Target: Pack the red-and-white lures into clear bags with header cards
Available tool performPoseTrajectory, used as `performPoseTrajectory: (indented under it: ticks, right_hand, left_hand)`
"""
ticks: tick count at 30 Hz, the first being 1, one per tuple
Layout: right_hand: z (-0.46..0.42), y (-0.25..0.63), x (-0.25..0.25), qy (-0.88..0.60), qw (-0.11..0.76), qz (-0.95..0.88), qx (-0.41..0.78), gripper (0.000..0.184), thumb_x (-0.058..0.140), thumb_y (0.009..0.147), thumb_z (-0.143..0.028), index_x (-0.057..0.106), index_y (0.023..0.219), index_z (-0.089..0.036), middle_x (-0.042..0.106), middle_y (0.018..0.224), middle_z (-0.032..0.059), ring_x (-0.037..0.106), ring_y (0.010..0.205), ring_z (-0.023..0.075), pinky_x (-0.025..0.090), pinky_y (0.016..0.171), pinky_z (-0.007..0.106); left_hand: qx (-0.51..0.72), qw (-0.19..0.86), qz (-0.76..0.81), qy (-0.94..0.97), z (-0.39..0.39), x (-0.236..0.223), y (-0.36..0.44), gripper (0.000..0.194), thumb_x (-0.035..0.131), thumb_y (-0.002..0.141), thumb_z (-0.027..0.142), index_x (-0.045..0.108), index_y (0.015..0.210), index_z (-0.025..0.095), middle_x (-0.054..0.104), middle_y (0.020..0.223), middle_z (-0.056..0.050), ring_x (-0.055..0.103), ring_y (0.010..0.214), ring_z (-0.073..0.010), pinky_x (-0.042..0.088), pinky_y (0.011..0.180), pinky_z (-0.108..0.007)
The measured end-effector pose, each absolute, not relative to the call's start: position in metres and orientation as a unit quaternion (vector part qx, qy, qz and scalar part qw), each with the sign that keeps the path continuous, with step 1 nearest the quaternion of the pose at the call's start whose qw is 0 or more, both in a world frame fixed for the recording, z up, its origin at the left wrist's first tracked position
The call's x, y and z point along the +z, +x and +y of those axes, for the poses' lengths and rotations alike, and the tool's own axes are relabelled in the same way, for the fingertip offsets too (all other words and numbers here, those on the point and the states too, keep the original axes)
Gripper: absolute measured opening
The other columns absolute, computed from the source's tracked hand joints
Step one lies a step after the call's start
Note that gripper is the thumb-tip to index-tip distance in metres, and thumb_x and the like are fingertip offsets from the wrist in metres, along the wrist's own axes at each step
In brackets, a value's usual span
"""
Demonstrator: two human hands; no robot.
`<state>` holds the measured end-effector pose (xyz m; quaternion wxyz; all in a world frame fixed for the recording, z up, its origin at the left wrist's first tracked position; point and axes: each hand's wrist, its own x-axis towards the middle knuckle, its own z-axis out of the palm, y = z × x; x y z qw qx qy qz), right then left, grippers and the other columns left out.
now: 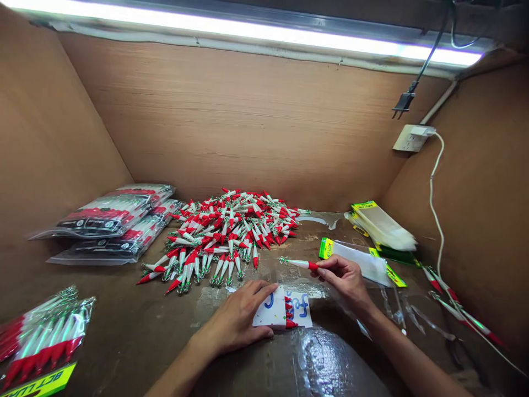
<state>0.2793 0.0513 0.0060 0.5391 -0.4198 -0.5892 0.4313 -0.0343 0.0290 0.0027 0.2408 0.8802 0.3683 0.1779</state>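
My right hand (347,280) pinches a squid jig (298,264) by its red tip, its white body and green hooked end pointing left. My left hand (239,315) lies around a small white box (266,313) with blue marks on it, thumb at the near side and fingers over the far side. Red jig tips (291,324) stick out of the box's right side, over a white flap (305,310) with blue writing. Behind both hands spreads a large heap of red and white squid jigs (237,223).
Packed clear bags (119,220) are stacked at the back left. Filled packets (49,336) lie front left. To the right are plastic sleeves with yellow-green headers (355,262), another sleeve stack (382,226), and loose jigs (467,314). A white cable (433,187) hangs from an outlet (413,138).
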Motion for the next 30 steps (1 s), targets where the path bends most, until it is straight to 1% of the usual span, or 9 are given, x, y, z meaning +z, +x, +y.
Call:
performPoseTrajectory:
  ticks: [4,7,10,13,19,24,30]
  right_hand:
    - [0.054,0.285,0.010,-0.437,0.535,-0.578,0.435,0.016,0.076,0.084,-0.033,0.069,0.085,-0.019,0.075,0.076,0.0053,0.070,0.070,0.0182,0.053,0.064,0.027]
    - [0.055,0.291,0.015,-0.413,0.546,-0.566,0.459,0.016,0.077,0.082,-0.032,0.067,0.081,-0.019,0.073,0.074,0.0038,0.067,0.066,0.0169,0.051,0.062,0.026]
    - [0.055,0.293,0.020,-0.382,0.553,-0.551,0.495,0.016,0.078,0.081,-0.031,0.066,0.081,-0.020,0.073,0.074,0.0039,0.065,0.064,0.0164,0.050,0.060,0.027]
    - [0.053,0.292,0.021,-0.362,0.563,-0.533,0.518,0.015,0.078,0.081,-0.030,0.067,0.081,-0.020,0.073,0.075,0.0040,0.065,0.064,0.0162,0.050,0.061,0.027]
    - [0.052,0.289,0.019,-0.353,0.580,-0.547,0.490,0.013,0.079,0.080,-0.028,0.069,0.081,-0.020,0.072,0.079,0.0031,0.066,0.069,0.0165,0.052,0.065,0.028]
    - [0.052,0.289,0.016,-0.368,0.575,-0.556,0.474,0.015,0.080,0.079,-0.031,0.069,0.082,-0.021,0.072,0.083,0.0044,0.067,0.070,0.0178,0.055,0.064,0.029]
    - [0.053,0.289,0.012,-0.381,0.571,-0.556,0.468,0.017,0.080,0.079,-0.033,0.069,0.082,-0.020,0.073,0.083,0.0052,0.068,0.070,0.0181,0.055,0.064,0.029]
  left_hand:
    - [0.224,0.262,0.358,0.868,0.033,0.000,-0.035,0.094,0.083,0.074,0.036,0.031,0.153,0.036,0.048,0.147,-0.007,0.048,0.131,-0.0292,0.040,0.110,-0.046]
    - [0.265,0.273,0.364,0.850,0.037,0.003,-0.034,0.095,0.084,0.073,0.038,0.031,0.152,0.035,0.047,0.149,-0.007,0.047,0.133,-0.0299,0.038,0.111,-0.045]
    - [0.281,0.275,0.378,0.838,0.037,0.008,-0.032,0.095,0.086,0.072,0.036,0.034,0.151,0.035,0.049,0.147,-0.006,0.049,0.130,-0.0301,0.040,0.110,-0.044]
    - [0.286,0.275,0.380,0.836,0.037,0.011,-0.031,0.094,0.086,0.070,0.035,0.036,0.150,0.034,0.050,0.146,-0.007,0.051,0.129,-0.0306,0.041,0.109,-0.043]
    - [0.282,0.277,0.366,0.842,0.037,0.009,-0.032,0.094,0.086,0.071,0.039,0.036,0.151,0.032,0.048,0.147,-0.008,0.049,0.131,-0.0302,0.039,0.110,-0.044]
    - [0.285,0.277,0.362,0.843,0.037,0.008,-0.032,0.094,0.085,0.072,0.039,0.035,0.151,0.032,0.048,0.147,-0.008,0.048,0.131,-0.0308,0.038,0.111,-0.045]
    - [0.284,0.274,0.363,0.844,0.037,0.009,-0.032,0.095,0.086,0.071,0.038,0.035,0.151,0.032,0.049,0.147,-0.007,0.048,0.131,-0.0296,0.039,0.110,-0.043]
